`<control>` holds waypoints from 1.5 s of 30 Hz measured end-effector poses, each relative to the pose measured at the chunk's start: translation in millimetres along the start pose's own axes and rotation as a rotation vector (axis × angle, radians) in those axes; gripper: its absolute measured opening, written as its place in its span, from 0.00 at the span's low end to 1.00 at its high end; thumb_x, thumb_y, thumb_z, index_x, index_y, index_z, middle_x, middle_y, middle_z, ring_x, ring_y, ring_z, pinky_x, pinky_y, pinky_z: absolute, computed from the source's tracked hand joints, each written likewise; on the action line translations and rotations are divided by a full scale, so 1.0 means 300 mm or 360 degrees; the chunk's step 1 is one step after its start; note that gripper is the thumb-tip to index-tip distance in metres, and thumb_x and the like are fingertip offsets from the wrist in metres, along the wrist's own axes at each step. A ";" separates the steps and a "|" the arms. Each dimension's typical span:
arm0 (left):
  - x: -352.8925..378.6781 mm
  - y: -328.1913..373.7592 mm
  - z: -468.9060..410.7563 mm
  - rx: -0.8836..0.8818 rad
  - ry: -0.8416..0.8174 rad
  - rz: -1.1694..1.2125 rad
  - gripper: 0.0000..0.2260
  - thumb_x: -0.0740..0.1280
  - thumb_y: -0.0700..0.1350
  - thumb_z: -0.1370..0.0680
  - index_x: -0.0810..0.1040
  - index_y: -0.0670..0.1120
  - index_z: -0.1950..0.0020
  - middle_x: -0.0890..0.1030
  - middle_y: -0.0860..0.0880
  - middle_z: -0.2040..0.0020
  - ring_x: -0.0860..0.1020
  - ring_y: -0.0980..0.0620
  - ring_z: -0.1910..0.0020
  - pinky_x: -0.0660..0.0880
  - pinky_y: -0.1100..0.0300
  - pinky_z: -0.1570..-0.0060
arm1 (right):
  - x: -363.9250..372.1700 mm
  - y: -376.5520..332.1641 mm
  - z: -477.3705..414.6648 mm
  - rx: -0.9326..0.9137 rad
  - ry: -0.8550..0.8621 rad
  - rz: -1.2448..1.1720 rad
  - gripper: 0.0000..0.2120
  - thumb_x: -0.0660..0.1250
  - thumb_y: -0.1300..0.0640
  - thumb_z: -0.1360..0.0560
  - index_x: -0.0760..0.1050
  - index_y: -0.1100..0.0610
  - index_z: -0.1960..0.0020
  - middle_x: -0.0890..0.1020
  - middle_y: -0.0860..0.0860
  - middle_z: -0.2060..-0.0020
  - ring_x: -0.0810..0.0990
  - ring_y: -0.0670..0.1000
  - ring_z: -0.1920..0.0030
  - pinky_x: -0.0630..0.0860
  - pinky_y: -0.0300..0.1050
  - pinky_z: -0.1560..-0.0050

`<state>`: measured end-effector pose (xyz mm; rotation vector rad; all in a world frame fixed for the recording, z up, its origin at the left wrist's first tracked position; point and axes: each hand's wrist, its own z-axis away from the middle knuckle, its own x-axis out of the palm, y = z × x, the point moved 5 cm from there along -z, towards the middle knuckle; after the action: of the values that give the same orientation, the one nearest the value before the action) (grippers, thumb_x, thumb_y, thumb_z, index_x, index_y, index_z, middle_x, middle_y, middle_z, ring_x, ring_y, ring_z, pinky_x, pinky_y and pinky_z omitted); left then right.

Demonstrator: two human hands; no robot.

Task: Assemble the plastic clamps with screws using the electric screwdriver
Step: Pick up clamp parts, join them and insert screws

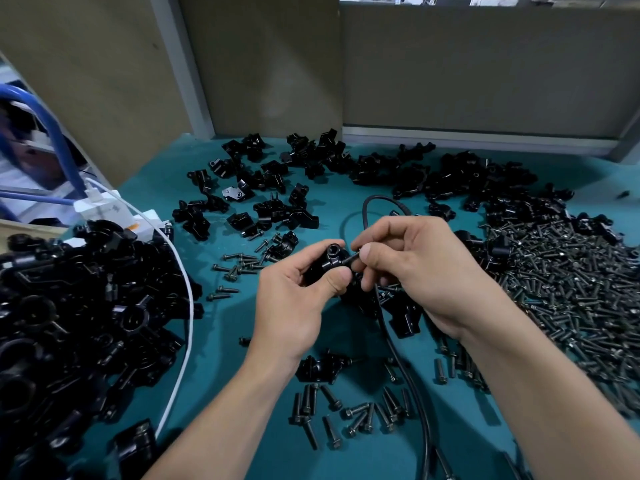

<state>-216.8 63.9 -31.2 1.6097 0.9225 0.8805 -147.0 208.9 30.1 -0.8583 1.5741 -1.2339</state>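
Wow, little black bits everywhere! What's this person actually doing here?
A person is fitting screws into black plastic clamps by hand. The left hand grips one black clamp, while the right hand pinches a screw with its tip at the clamp's side. A heap of screws lies to the right and a pile of clamps to the left on the green table. No electric screwdriver is in view.

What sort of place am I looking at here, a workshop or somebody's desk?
Most likely a factory assembly bench: a heap of identical black plastic clamps on the left, a pile of screws on the right, and the left hand holding one clamp while the right hand pinches a screw.
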 end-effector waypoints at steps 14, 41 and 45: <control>-0.005 0.008 0.003 0.0099 0.0007 -0.0157 0.20 0.79 0.41 0.27 0.84 0.63 0.42 0.87 0.57 0.48 0.85 0.56 0.47 0.82 0.51 0.42 | 0.044 0.048 0.002 0.0177 0.0184 -0.0181 0.12 0.70 0.65 0.21 0.81 0.56 0.62 0.80 0.52 0.72 0.74 0.48 0.70 0.71 0.37 0.68; 0.007 0.034 0.029 0.0238 -0.0032 -0.0288 0.19 0.73 0.36 0.22 0.85 0.63 0.44 0.87 0.60 0.49 0.85 0.60 0.47 0.81 0.65 0.46 | 0.049 0.018 0.017 -0.0009 0.0238 0.0930 0.20 0.65 0.45 0.19 0.73 0.54 0.66 0.72 0.47 0.76 0.70 0.48 0.73 0.63 0.41 0.73; 0.009 0.043 0.030 0.0262 -0.0030 -0.0318 0.19 0.72 0.37 0.21 0.85 0.64 0.45 0.87 0.59 0.50 0.85 0.59 0.50 0.81 0.65 0.48 | 0.044 0.010 0.018 -0.0044 0.0113 0.0853 0.22 0.61 0.43 0.17 0.74 0.52 0.66 0.75 0.50 0.74 0.70 0.48 0.72 0.67 0.48 0.71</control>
<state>-205.8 60.4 -20.2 1.6281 1.1452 0.6639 -146.3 195.8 23.6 -0.3682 1.7330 -0.8617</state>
